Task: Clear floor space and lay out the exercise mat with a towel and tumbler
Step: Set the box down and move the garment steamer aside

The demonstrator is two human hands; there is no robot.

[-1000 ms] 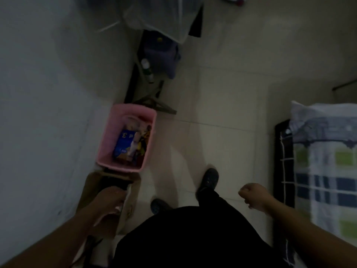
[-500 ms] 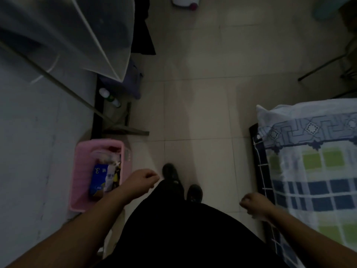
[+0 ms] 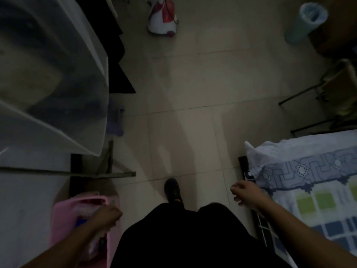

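Neither an exercise mat, a towel nor a tumbler can be made out in this dim room. The pale tiled floor stretches ahead of my dark shoe. My left hand is curled into a fist above the pink basket at the lower left and holds nothing that I can see. My right hand hangs beside the bed corner with its fingers loosely apart and empty.
A bed with a blue and green checked sheet fills the right. A translucent covered rack stands at the left, a purple stool under it. Ahead are a white and red appliance, a teal cylinder and metal chair legs.
I have stepped forward, so more of the floor and the far appliance show. The left hand swung back over the pink basket. The right hand's fingers have loosened.
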